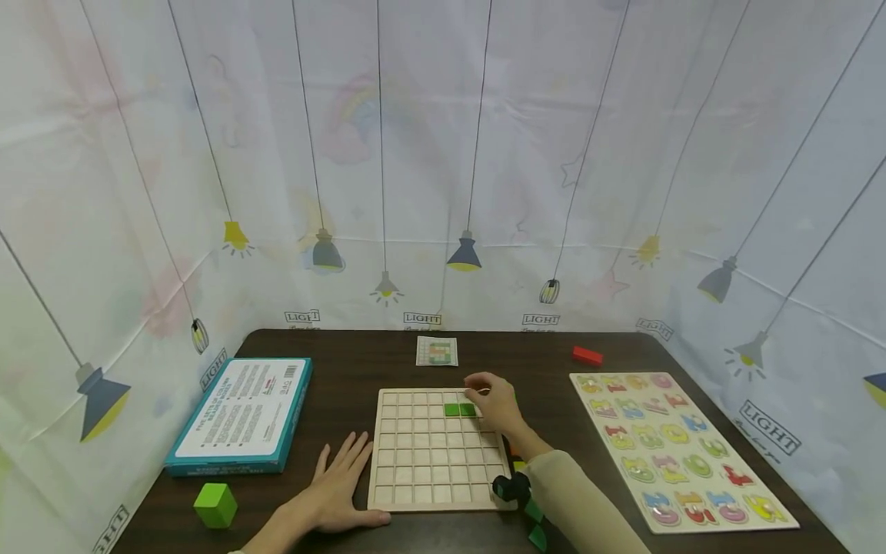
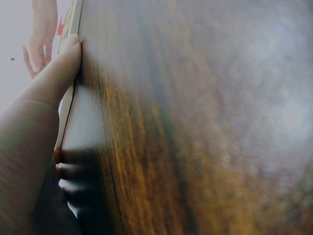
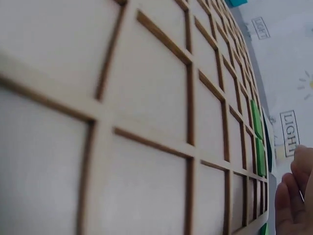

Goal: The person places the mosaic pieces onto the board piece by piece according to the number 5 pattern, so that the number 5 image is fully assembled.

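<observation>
Green tiles [image 1: 460, 410] on gridded board [image 1: 420, 454], just beside right grip [image 1: 497, 402], its hold unclear, left grip [image 1: 339, 486] splayed

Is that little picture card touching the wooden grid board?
Apart: the head view shows dark tabletop between the picture card and the far edge of the grid board.

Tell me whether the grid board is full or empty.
Mostly empty: the grid board shows two green tiles near its far edge; the right hand hides some cells.

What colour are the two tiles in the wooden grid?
The tiles are green; clearest in the head view.
</observation>
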Available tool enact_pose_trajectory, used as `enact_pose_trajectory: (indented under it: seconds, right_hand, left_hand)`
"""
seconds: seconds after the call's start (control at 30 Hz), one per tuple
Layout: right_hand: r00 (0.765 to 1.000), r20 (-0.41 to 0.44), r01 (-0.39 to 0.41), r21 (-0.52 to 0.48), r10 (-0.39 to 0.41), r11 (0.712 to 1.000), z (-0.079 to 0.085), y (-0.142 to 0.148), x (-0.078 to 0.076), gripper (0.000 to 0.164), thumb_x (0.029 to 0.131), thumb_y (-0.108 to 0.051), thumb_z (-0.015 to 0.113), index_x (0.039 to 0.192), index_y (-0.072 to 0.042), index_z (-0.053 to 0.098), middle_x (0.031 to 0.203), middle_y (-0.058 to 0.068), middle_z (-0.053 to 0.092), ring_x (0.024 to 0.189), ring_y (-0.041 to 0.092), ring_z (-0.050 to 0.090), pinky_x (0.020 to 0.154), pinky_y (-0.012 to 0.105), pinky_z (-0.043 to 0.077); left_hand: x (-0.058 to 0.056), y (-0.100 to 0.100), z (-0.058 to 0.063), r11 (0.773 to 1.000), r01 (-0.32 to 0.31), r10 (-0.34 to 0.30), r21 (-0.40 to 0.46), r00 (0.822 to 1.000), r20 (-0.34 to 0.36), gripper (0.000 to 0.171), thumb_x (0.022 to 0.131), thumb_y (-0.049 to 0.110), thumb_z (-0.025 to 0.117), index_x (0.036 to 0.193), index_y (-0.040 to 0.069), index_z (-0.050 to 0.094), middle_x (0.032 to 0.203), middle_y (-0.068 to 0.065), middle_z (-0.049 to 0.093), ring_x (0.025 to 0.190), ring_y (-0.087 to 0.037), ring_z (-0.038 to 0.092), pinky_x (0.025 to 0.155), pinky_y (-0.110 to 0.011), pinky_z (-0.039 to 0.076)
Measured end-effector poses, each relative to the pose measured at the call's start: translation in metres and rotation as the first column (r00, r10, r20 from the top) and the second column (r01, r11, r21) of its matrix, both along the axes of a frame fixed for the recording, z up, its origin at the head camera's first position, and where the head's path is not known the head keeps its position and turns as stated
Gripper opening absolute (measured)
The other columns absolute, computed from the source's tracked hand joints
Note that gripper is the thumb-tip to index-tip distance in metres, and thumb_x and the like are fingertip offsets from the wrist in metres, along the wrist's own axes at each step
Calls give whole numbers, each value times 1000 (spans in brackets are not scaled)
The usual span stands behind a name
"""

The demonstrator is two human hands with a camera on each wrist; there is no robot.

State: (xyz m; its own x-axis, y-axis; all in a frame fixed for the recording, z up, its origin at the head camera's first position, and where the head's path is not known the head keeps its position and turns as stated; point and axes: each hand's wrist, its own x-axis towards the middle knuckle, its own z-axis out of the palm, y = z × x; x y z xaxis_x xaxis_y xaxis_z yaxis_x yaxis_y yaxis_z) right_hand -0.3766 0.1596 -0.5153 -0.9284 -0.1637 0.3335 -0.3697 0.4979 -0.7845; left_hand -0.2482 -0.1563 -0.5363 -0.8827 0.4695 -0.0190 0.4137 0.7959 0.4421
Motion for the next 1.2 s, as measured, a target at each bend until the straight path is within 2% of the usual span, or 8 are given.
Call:
enact_pose_trajectory:
  seconds: [0.13, 0.33, 0.5, 0.7, 0.83, 1.2]
  right_hand:
    - [993, 63, 105, -52, -102, 993, -1, 6, -11, 25, 88, -8, 68, 112, -2, 66, 102, 6, 66, 94, 23, 61, 82, 40, 51]
    - [968, 90, 241, -57, -236, 969, -3, 17, -24, 25, 87, -10, 68, 111, -2, 67, 101, 8, 68, 93, 25, 61, 81, 42, 50]
    - [937, 103, 342, -68, -334, 937, -7, 28, -28, 25, 87, -12, 69, 110, -2, 67, 100, 9, 67, 92, 26, 60, 79, 42, 49]
    - [896, 80, 443, -60, -438, 895, -14, 38, -32, 24, 84, -10, 71, 106, -1, 67, 97, 12, 68, 88, 26, 61, 76, 40, 49]
    - [888, 94, 455, -42, -450, 889, -16, 40, -32, 26, 83, -9, 71, 106, 0, 65, 98, 14, 67, 89, 27, 61, 77, 41, 49]
    - [910, 157, 378, 73, -385, 923, -12, 38, -31, 34, 80, -10, 73, 111, 1, 64, 103, 16, 65, 93, 30, 57, 78, 43, 50]
  left_hand:
    - [0, -1, 0, 1000, -2, 2, 3, 1000, 0, 116, 71, 80, 53, 152, 6, 16, 157, -14, 7, 142, -35, 3, 103, -67, -3]
    - [2, -3, 1, 1000, -12, 12, 6, 1000, 9, 116, 71, 80, 53, 151, 5, 17, 157, -15, 8, 142, -36, 2, 103, -67, -4]
    - [2, -3, 0, 1000, -14, 13, 8, 1000, 18, 116, 71, 81, 52, 151, 4, 18, 156, -15, 9, 142, -36, 2, 103, -67, -3]
    - [1, -1, -1, 1000, -4, 4, 17, 1000, 13, 116, 71, 81, 52, 151, 5, 18, 157, -15, 8, 142, -35, 2, 103, -67, -4]
    - [1, -1, -2, 1000, -3, 3, 16, 1000, 14, 116, 71, 81, 51, 151, 5, 18, 157, -14, 8, 142, -35, 2, 103, -66, -4]
    - [-1, -1, 0, 1000, 6, -6, -2, 1000, 15, 115, 71, 82, 51, 152, 7, 16, 157, -13, 6, 142, -34, 2, 103, -66, -3]
